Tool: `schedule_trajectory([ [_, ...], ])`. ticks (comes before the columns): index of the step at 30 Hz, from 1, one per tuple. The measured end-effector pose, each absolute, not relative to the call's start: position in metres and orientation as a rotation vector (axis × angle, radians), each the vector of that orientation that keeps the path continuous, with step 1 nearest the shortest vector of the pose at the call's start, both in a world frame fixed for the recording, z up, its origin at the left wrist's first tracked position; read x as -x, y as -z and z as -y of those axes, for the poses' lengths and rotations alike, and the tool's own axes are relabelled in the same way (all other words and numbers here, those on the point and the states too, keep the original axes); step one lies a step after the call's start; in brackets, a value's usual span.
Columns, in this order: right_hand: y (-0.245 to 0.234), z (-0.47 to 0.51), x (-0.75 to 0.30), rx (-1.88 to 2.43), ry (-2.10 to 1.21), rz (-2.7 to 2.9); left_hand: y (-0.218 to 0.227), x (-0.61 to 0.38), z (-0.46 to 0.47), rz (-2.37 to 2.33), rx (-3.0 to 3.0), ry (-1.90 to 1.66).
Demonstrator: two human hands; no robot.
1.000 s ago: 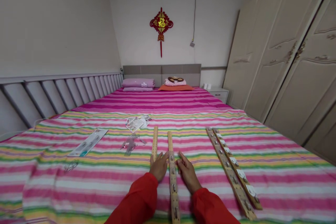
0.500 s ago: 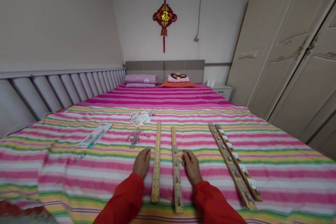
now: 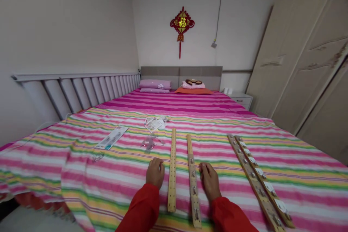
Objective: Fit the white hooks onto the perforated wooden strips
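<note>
The left hand (image 3: 154, 174), fingers curled together, is held just beside a pale wooden strip dotted with small marks (image 3: 172, 174); the right hand (image 3: 211, 181), likewise curled, is held just beside a narrow wooden strip bearing metal hooks (image 3: 193, 181). Nothing is visibly gripped. Both strips are laid between the hands on multicoloured striped cloth (image 3: 108, 181). The hooked one is probably best steadied by bare wood.

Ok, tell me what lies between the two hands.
In the head view, two things: the bare strip, nearer the left hand, and the strip with hooks, nearer the right hand.
</note>
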State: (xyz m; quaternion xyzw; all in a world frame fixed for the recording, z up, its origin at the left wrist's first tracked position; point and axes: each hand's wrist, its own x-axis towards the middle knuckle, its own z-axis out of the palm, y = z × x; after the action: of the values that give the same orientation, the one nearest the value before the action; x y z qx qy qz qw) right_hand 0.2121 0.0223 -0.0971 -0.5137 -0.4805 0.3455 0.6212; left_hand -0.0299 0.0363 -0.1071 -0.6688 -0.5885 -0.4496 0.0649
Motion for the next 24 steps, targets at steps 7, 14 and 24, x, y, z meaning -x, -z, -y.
schedule_trajectory([
  [7, 0.099, -0.01, -0.215, 1.269, -0.625, 1.15, 0.112, 0.03, -0.038, 1.738, 1.985, 1.38],
  [14, 0.098, -0.003, -0.214, 1.358, -0.567, 1.191, 0.11, 0.03, -0.037, 1.772, 1.978, 1.363],
  [24, 0.094, -0.001, -0.211, 1.336, -0.539, 1.188, 0.109, 0.03, -0.037, 1.795, 1.979, 1.373],
])
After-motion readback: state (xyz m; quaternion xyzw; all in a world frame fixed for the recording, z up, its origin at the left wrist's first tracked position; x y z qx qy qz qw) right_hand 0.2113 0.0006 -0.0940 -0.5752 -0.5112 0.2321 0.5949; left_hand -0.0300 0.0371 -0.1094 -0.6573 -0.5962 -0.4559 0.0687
